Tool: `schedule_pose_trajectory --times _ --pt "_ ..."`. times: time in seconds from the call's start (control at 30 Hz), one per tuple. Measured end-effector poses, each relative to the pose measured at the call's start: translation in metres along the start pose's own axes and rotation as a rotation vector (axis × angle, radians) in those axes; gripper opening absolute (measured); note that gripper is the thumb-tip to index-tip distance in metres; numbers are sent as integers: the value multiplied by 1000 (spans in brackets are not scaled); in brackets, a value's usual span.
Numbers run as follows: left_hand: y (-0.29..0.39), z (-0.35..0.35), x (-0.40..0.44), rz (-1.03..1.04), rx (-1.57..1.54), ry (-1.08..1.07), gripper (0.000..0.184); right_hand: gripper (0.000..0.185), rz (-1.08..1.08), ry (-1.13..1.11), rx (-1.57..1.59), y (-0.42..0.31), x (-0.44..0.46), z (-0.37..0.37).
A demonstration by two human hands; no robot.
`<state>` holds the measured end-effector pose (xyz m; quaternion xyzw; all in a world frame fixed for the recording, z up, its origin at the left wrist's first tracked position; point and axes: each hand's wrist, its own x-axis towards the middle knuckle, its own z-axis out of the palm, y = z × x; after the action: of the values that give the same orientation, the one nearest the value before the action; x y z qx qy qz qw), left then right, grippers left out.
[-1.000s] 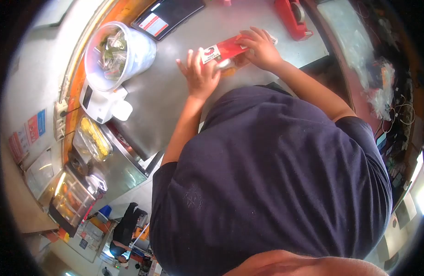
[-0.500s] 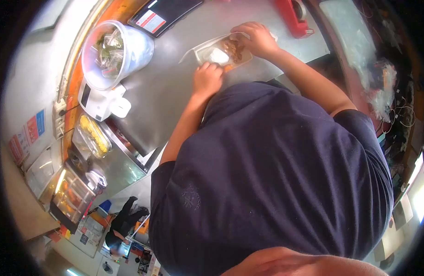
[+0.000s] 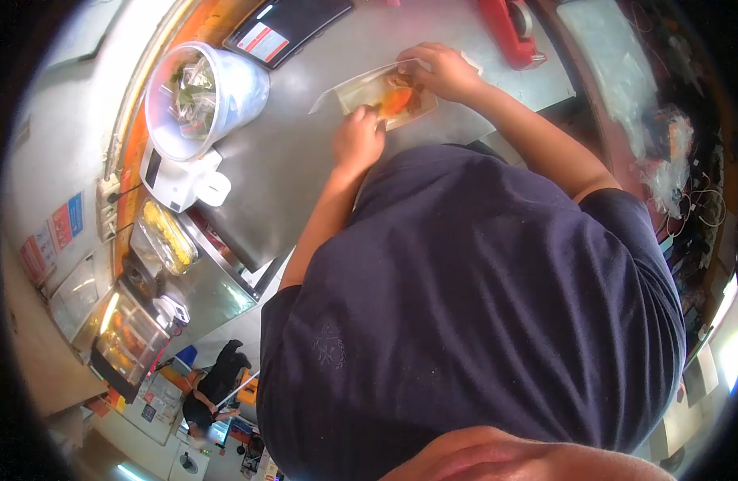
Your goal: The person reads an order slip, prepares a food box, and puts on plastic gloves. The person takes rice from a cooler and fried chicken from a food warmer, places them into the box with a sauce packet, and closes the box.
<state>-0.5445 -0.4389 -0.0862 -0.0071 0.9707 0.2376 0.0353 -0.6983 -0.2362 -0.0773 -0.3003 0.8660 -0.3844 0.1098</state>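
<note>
An open paper food box (image 3: 354, 96) lies on the metal counter, its lid flap folded out to the left. Brown food (image 3: 421, 98) fills its right part. My left hand (image 3: 359, 140) is at the near left edge, fingers closed on a blurred orange item (image 3: 396, 101) that extends over the food; its exact shape cannot be made out. My right hand (image 3: 445, 72) grips the far right side of the box with curled fingers, some fingertips hidden over the rim.
Left on the counter (image 3: 261, 168) are a white bucket (image 3: 245, 86) of small bags and a white device (image 3: 173, 180). A black tablet-like object (image 3: 301, 24) and a red tape dispenser (image 3: 507, 36) stand beyond. Another person (image 3: 217, 385) is at lower left.
The box's red printed lid has been opened to the left, showing the food. My left hand has drawn nearer, and the orange item has risen over the white item seen earlier.
</note>
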Motion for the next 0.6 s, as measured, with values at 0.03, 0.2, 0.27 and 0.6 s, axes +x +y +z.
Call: schedule_pose_trajectory --times 0.03,0.2,0.27,0.6 --pt "0 1 -2 -22 56 -68 19 23 -24 -6 27 0 -2 -1" --pt "-9 8 1 -322 3 -188 25 33 -145 10 -61 7 -20 1" --pt "-21 -2 -3 -327 -55 -192 25 40 -169 13 -76 7 -35 3" --pt "-57 -50 2 188 -254 418 33 63 -127 -186 -179 18 -82 14"
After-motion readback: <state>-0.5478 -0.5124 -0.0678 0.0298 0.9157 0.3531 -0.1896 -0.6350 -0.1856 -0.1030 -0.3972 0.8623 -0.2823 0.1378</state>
